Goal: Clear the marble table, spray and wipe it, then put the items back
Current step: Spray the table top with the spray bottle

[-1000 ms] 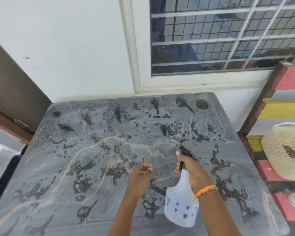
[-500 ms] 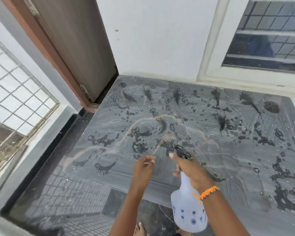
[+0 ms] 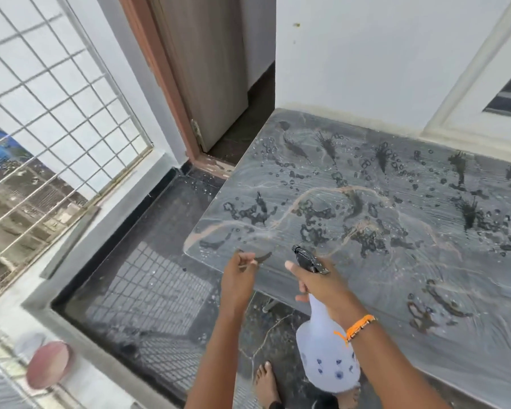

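The marble table [image 3: 410, 231] lay cleared and thoroughly wet, dark splashes and beads of water spread across it, as the person's view swung left from the window side towards the doorway [image 3: 207, 84] and the balcony grille [image 3: 56, 93] within a second, suggesting spraying was ending and wiping came next. The right hand [image 3: 322, 286] clamped its fingers around the neck of a white flower-printed spray bottle [image 3: 328, 361], held above the table's near left corner; its contents could not be made out. The left hand [image 3: 238, 278] hovered beside it, fingers curled, empty.
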`<state>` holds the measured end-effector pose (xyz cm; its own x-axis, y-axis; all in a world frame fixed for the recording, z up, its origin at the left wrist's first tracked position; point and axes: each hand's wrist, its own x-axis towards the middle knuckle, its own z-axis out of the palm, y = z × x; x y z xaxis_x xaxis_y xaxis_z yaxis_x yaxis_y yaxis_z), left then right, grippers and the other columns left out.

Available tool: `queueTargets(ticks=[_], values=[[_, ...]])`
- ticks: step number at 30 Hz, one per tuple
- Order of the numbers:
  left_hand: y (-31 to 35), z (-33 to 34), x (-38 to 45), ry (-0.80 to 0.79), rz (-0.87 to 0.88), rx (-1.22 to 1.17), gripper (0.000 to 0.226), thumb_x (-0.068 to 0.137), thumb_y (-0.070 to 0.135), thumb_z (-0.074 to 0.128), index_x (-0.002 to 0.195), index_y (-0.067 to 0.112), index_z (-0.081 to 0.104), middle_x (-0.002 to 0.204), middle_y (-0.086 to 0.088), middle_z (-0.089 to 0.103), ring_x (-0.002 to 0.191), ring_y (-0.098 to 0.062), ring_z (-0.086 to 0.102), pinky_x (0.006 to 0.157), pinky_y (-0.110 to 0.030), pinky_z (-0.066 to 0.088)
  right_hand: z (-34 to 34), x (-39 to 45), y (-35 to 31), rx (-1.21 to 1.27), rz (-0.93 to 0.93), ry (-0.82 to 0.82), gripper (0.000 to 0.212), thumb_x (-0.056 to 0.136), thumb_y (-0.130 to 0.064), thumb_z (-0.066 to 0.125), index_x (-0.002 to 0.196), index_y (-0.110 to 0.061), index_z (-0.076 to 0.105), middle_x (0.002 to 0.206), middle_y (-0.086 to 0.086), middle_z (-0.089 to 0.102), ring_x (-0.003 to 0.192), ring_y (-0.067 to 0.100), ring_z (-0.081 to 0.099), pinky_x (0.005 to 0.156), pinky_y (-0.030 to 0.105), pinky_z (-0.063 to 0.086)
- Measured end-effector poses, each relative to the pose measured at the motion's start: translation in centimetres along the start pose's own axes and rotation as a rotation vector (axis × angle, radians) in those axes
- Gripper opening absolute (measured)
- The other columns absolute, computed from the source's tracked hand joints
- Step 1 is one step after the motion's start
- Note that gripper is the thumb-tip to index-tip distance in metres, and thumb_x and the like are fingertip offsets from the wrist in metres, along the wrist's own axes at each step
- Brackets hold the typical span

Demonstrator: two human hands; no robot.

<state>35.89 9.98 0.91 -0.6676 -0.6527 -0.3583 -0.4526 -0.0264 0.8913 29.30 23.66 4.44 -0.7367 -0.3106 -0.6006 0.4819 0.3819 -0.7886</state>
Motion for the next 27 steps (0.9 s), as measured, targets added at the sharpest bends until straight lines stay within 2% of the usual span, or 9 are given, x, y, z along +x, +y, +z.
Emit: queueTargets(ticks=[3,6,8,10,16,17,21,25,27], values=[[-0.3,-0.6,0.2,-0.089,-0.014,0.077,0.015,0.092,0.013,0.050,0.103,0.012,0.060,0.103,-0.002,0.060,0.095,-0.018,0.055,0.086,-0.036,0.045,-0.3,-0.7,0.9,-0.009,0.009,-0.051,0.024,0.080,-0.026,0.073,0.074,-0.009,0.056,0.063,0.008,0.053,0.060,0.017,0.053,0.058,0.030,0.054],[0.3,0.1,0.1,-0.211,-0.003,0.115,0.018,0.094,0.015,0.048,0.108,0.013,0.059,0.100,0.007,0.056,0.096,-0.012,0.053,0.081,-0.027,0.041,-1.2,-2.2,2.2,0.031,-0.040,-0.021,0.015,0.079,-0.019,0.073,0.084,-0.021,0.060,0.078,0.002,0.061,0.073,0.018,0.058,0.067,0.030,0.049],[0.7,1.2,-0.1,-0.301,0.011,0.131,0.019,0.095,0.015,0.047,0.110,0.013,0.058,0.101,0.009,0.055,0.095,-0.008,0.050,0.079,-0.022,0.037,-2.0,-3.0,3.1,0.063,-0.067,0.049,0.020,0.080,-0.015,0.072,0.085,-0.028,0.058,0.082,0.001,0.061,0.077,0.020,0.058,0.067,0.029,0.046],[0.8,2.8,-0.3,-0.400,0.016,0.149,0.019,0.095,0.017,0.047,0.110,0.015,0.058,0.102,0.010,0.054,0.094,-0.006,0.050,0.075,-0.019,0.037,-3.1,-3.4,4.3,0.038,-0.062,0.130,0.015,0.080,-0.017,0.071,0.082,-0.022,0.057,0.076,0.002,0.056,0.071,0.019,0.054,0.061,0.026,0.043],[0.0,7.8,-2.9,-0.704,0.080,0.278,0.022,0.094,0.014,0.045,0.113,0.016,0.057,0.109,0.008,0.057,0.105,-0.011,0.053,0.089,-0.024,0.042,-6.8,-4.6,9.2,0.078,0.088,0.325,0.029,0.083,-0.024,0.069,0.069,-0.012,0.048,0.061,0.006,0.045,0.054,0.017,0.042,0.056,0.027,0.037],[-0.4,8.5,-3.5,-0.717,0.135,0.358,0.024,0.093,0.014,0.047,0.114,0.015,0.058,0.113,0.004,0.057,0.108,-0.014,0.053,0.092,-0.026,0.043,-7.4,-4.9,9.9,0.092,0.104,0.341,0.029,0.084,-0.023,0.068,0.067,-0.012,0.047,0.059,0.006,0.043,0.053,0.017,0.041,0.055,0.028,0.036],[-1.4,10.1,-5.2,-0.560,0.450,0.831,0.035,0.091,0.021,0.049,0.125,0.013,0.053,0.129,-0.005,0.052,0.121,-0.023,0.045,0.100,-0.034,0.038,-9.5,-6.3,11.3,0.154,0.113,0.305,0.024,0.082,-0.016,0.070,0.068,-0.010,0.051,0.056,0.007,0.048,0.051,0.017,0.044,0.054,0.027,0.036],[-1.1,11.7,-7.2,-0.527,0.493,0.984,0.045,0.093,0.030,0.047,0.135,0.017,0.042,0.138,-0.003,0.043,0.125,-0.025,0.039,0.103,-0.036,0.034,-12.9,-8.9,11.9,0.281,0.063,0.324,0.017,0.080,-0.011,0.072,0.073,-0.007,0.057,0.063,0.006,0.054,0.057,0.016,0.049,0.055,0.021,0.042],[-1.0,13.2,-8.4,-0.589,0.518,1.004,0.049,0.093,0.030,0.048,0.139,0.017,0.037,0.139,-0.002,0.041,0.126,-0.024,0.037,0.105,-0.035,0.033,-14.8,-10.6,12.8,0.361,0.060,0.337,0.014,0.079,-0.012,0.073,0.079,-0.006,0.060,0.068,0.005,0.058,0.061,0.015,0.053,0.059,0.019,0.044]])
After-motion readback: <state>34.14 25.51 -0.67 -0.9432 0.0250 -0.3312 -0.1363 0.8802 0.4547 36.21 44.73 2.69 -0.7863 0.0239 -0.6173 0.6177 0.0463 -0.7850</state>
